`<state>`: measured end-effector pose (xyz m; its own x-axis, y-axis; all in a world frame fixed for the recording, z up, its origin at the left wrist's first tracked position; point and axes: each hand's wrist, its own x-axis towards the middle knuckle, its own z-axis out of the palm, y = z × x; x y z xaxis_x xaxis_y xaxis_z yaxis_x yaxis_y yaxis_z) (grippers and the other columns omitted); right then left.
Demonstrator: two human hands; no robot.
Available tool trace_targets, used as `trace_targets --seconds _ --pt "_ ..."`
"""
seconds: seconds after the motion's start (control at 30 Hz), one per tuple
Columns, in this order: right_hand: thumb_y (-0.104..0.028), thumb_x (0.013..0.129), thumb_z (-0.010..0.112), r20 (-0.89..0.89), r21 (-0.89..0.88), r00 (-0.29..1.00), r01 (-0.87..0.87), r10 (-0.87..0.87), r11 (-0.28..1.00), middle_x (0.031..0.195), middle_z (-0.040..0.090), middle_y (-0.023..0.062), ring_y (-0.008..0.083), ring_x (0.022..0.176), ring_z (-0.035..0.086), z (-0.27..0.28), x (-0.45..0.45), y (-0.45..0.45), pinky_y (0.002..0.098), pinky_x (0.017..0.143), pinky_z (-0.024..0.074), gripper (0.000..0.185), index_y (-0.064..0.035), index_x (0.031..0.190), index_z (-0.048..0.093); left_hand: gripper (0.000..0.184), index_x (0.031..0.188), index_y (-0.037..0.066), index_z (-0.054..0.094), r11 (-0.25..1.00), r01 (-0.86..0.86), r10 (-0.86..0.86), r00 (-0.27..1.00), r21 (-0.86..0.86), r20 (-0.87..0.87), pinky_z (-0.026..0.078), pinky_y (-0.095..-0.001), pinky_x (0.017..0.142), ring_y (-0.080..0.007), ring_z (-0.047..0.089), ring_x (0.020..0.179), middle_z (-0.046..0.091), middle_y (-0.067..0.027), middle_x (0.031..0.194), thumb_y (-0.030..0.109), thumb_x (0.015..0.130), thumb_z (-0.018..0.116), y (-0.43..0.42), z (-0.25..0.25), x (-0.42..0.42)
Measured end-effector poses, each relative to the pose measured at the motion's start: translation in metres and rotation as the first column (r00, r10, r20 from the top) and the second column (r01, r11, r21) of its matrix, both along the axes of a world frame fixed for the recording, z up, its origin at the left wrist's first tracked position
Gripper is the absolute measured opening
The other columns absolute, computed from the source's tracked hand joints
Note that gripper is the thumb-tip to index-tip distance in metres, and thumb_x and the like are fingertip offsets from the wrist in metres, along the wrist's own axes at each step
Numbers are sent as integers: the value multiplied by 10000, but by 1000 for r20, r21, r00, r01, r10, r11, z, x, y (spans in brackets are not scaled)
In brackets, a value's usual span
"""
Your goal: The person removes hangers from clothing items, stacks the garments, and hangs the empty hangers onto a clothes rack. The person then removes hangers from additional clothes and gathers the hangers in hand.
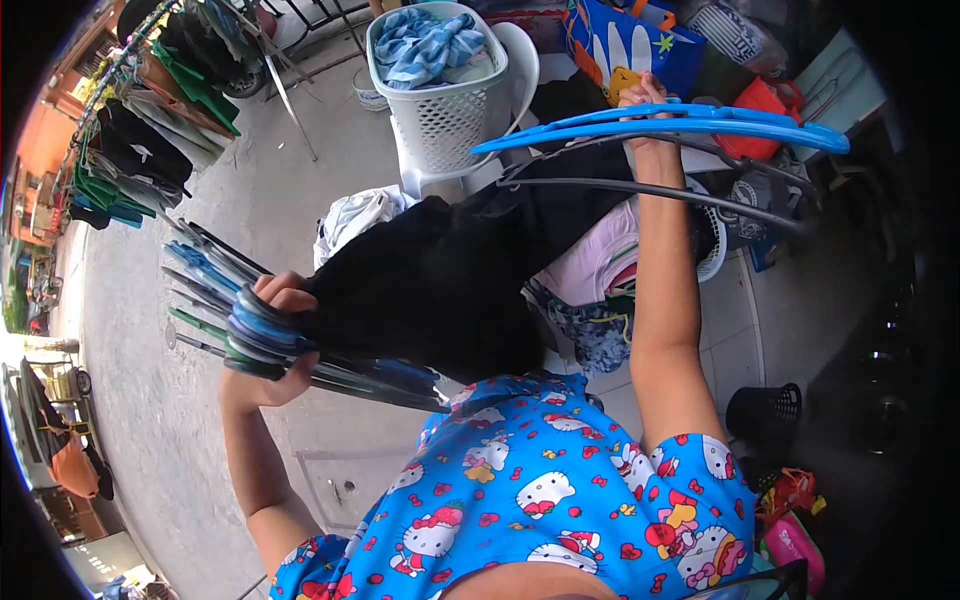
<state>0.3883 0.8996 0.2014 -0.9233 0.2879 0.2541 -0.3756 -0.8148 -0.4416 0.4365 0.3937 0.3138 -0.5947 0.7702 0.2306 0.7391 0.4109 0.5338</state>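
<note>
Blue, green and grey hangers [200,275] fan outward at the far left, their gathered ends clenched in the left hand [285,335]. Directly right of that grip lies the black garment [430,290], its long axis rising obliquely toward the upper right; the left hand is the nearer one. Whether the left fingers also grasp the cloth cannot be told. The garment is plain, dark and loosely draped, with few visible folds. Farther right, a blue hanger [740,122] extends crosswise above a dark hanger [720,205]. The right hand [645,95] is closed on the blue hanger; its exact contact is partly hidden.
</note>
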Motion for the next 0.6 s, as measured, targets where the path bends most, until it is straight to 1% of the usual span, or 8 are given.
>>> trace_targets --seconds 0.1,0.17,0.27,0.37,0.43,0.5,0.53,0.6 --pt "-148 881 557 138 67 927 343 -349 937 513 398 -3 91 451 378 -4 7 16 193 402 328 105 -84 821 614 413 843 29 484 948 -65 77 997 311 -27 356 -368 718 -266 429 762 439 -133 841 257 522 607 -16 19 6" --pt "-150 881 557 288 50 829 487 -480 872 514 398 -3 91 442 369 -3 12 14 194 387 317 122 -86 785 594 514 916 15 462 818 -33 49 999 575 -13 345 -366 871 -294 489 931 479 -223 1015 373 581 614 -24 29 5" --pt "-162 883 551 378 140 770 502 -515 853 495 391 -8 88 389 356 -22 16 9 197 331 286 103 -106 801 524 657 1089 -96 445 709 20 228 939 705 -256 274 -471 1017 -429 418 1134 463 -231 1138 357 614 457 -69 41 -6" --pt "-186 886 535 604 209 718 276 -346 938 485 394 -8 94 357 366 -65 21 -18 202 296 277 87 -113 882 487 621 1058 -28 440 524 -144 542 817 839 -199 343 -425 958 -367 464 1056 473 -255 1100 351 576 535 -53 47 -7" --pt "-224 890 519 555 265 761 220 -335 939 505 417 -2 95 350 369 -134 25 -54 221 277 268 115 -120 914 476 637 1072 -54 445 608 5 286 931 794 -225 318 -450 980 -386 443 1101 476 -230 1110 347 583 524 -26 46 -13" --pt "-184 881 516 778 341 523 112 -347 933 576 438 -19 80 408 401 -167 48 -97 221 315 311 71 -142 902 464 654 1085 -79 450 694 177 -63 981 698 -185 293 -476 1002 -405 421 1146 478 -205 1120 343 590 512 1 41 -20" --pt "-182 880 523 824 341 458 71 -335 937 573 436 -17 82 409 398 -198 54 -110 227 324 313 75 -142 908 465 663 1082 -83 456 743 183 -43 973 644 -226 276 -476 1012 -391 425 1151 485 -183 1119 367 609 571 5 27 -26" --pt "-176 878 536 838 331 422 112 -347 937 568 432 -13 88 412 392 -272 69 -124 239 342 316 86 -143 920 468 588 993 -58 486 845 11 15 999 535 -44 227 -419 1001 -332 410 1142 505 -169 1041 377 616 606 23 15 -26"
